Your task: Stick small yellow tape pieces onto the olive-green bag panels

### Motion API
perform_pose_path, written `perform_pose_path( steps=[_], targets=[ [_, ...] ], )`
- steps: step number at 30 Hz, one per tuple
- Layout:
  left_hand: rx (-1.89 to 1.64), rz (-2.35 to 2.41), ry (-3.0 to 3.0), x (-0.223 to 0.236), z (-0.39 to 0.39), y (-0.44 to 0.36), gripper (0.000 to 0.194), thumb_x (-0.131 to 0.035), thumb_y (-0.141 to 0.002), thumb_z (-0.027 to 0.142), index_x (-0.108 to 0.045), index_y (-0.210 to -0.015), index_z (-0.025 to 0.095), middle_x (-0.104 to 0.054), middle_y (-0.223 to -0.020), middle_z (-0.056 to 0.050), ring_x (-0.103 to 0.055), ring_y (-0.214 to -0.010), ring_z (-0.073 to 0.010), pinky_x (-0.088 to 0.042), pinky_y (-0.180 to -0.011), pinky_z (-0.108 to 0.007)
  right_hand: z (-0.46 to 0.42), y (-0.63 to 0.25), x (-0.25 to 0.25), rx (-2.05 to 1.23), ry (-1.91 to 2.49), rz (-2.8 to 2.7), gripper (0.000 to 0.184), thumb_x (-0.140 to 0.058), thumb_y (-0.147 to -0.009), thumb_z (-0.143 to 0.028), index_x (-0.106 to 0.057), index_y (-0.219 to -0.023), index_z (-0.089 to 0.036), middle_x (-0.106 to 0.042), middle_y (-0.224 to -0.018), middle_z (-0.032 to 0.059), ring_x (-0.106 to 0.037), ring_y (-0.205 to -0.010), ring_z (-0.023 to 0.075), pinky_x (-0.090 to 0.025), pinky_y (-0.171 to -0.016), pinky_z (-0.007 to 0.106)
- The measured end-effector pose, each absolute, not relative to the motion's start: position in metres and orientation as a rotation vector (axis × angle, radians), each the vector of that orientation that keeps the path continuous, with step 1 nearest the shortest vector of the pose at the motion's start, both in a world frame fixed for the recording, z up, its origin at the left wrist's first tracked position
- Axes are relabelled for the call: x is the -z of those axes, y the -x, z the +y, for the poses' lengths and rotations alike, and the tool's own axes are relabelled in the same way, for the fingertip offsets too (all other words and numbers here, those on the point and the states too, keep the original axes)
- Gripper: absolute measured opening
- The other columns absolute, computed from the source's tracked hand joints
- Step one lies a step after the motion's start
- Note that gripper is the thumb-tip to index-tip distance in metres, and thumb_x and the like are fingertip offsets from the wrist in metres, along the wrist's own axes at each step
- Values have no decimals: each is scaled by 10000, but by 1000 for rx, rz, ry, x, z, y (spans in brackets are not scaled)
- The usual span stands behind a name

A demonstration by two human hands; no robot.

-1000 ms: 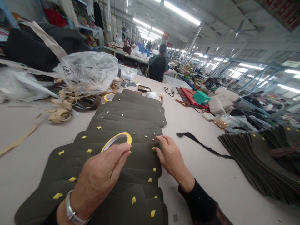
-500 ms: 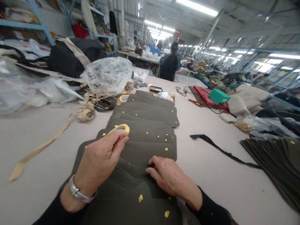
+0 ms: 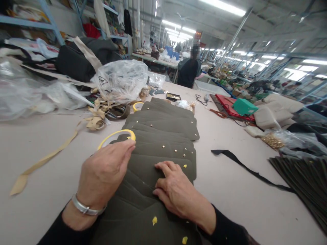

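Tabletop (image 3: 237,204): left hand (image 3: 102,173) pinching tape roll (image 3: 133,134), right hand (image 3: 176,190) spread over dark panels (image 3: 144,164)

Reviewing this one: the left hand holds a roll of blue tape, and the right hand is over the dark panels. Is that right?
Not quite: the tape in the left hand is yellow, not blue, as the head view shows. The right hand is over the dark panels.

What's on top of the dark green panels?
Yellow bits and metal studs show on the panels. The right hand and left hand cover parts; anything beneath is hidden.
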State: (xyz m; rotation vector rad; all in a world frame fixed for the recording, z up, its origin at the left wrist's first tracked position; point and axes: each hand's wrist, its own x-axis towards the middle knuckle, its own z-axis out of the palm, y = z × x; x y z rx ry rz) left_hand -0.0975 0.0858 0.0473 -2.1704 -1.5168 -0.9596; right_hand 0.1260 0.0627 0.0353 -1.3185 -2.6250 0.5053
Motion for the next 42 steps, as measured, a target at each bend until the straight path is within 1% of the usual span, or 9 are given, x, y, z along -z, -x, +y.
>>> perform_pose_path(
  steps=[3, 5, 8, 13, 18, 28, 33, 38, 42],
  targets=[
    [700, -1839, 1897, -58, 87, 125, 292, -413, -963, 378, -572, -1177, 257, -732, -882, -48, -694, -714, -254, -480, -566, -329, 72, -119, -30, -449, 1304, -2638, 207, -608, -886, -357, -733, -818, -206, -484, -1375, 95, -394, -1245, 310, -358, -1010, 471],
    [450, -2025, 1814, -58, 91, 143, 408, -376, -959, 397, -476, -1324, 245, -709, -705, -53, -658, -564, -279, -414, -461, -329, 80, -116, -27, -393, 1325, -2618, 183, -603, -889, -333, -715, -944, -199, -487, -1360, 123, -430, -1202, 305, -383, -981, 468],
    [285, -2168, 1841, -48, 98, 164, 513, -417, -927, 358, -381, -1399, 161, -688, -625, -65, -642, -519, -291, -417, -440, -334, 92, -110, -24, -290, 1359, -2609, 253, -583, -895, -271, -643, -1118, -166, -566, -1219, 150, -498, -1075, 287, -416, -925, 452],
    [386, -2074, 2017, -26, 100, 175, 404, -432, -911, 342, -536, -1216, 98, -667, -1085, -186, -660, -934, -357, -538, -728, -458, 111, -106, -31, -275, 1441, -2634, 257, -497, -916, -156, -620, -1140, -140, -636, -1031, 134, -550, -963, 250, -431, -868, 377],
    [730, -2003, 2140, -24, 102, 157, 393, -417, -932, 350, -516, -1248, 139, -584, -1250, -119, -537, -1190, -309, -439, -1016, -457, 130, -106, -41, -462, 1493, -2725, 228, -518, -909, -206, -676, -1068, -166, -693, -1019, 94, -613, -963, 217, -437, -847, 303],
    [976, -1847, 2154, -28, 103, 142, 301, -455, -931, 342, -555, -1188, 221, -623, -1215, -85, -567, -1154, -260, -451, -1004, -420, 130, -103, -47, -536, 1507, -2782, 170, -610, -853, -293, -709, -940, -186, -690, -947, 86, -634, -853, 206, -454, -726, 284],
    [954, -1827, 2175, -28, 102, 141, 296, -466, -932, 321, -563, -1182, 195, -634, -1200, -99, -569, -1139, -256, -452, -1001, -414, 122, -98, -43, -338, 1510, -2715, 266, -610, -874, -285, -634, -1092, -135, -683, -1007, 128, -607, -970, 247, -437, -836, 336],
    [995, -1813, 2180, -32, 100, 139, 293, -467, -932, 310, -564, -1186, 203, -633, -1201, -90, -568, -1140, -247, -452, -1003, -413, 126, -90, -51, -784, 1422, -2744, 309, -608, -860, -457, -685, -928, -166, -710, -902, 82, -643, -815, 209, -440, -670, 279],
    [1048, -1802, 2169, -38, 95, 139, 298, -470, -932, 311, -576, -1179, 183, -640, -1188, -95, -576, -1134, -243, -452, -999, -406, 140, -84, -66, -1497, 1169, -2792, 304, -745, -725, -432, -707, -893, -181, -729, -849, 19, -657, -762, 182, -468, -625, 238]
  ],
)
